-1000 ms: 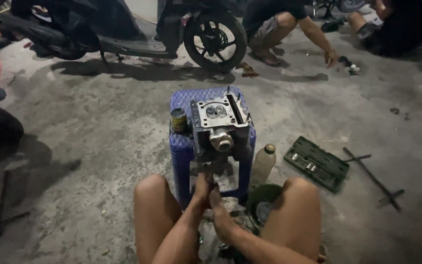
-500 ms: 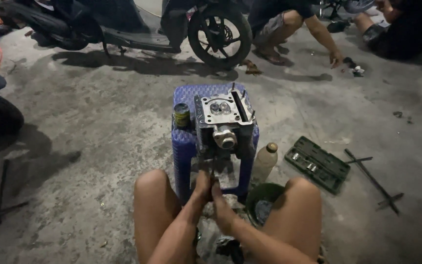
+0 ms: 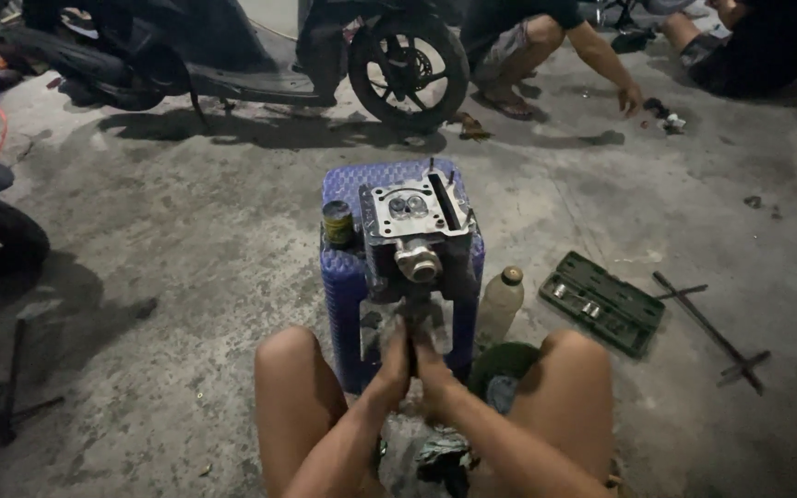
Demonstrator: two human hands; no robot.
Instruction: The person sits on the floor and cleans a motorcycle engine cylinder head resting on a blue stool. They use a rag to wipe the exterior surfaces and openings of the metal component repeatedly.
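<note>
Both hands meet just below the cylinder head [image 3: 414, 235], palms pressed together. Left hand [image 3: 392, 361] and right hand [image 3: 432, 367] are closed narrow around something thin between them; can't tell what, it's hidden by the fingers. Knees bracket the hands on either side.

Cylinder head sits on top of a blue plastic stool [image 3: 347, 277], valve side up, round port facing the camera. Small tin can [image 3: 338, 222] stands on the stool, touching the head's left edge.

Right of the stool on the concrete: a plastic bottle [image 3: 497, 302] upright, just beside the stool leg. Dark green bowl [image 3: 502, 361] near the bottle's base, partly behind the right knee. Further right, an open green socket case [image 3: 601, 302], then a cross wrench [image 3: 710, 330] lying flat.

Behind the stool, well apart: a parked scooter [image 3: 232, 55], rear wheel toward the stool. Another person [image 3: 532, 46] squats right of that wheel, one hand down near small parts on the floor.
</note>
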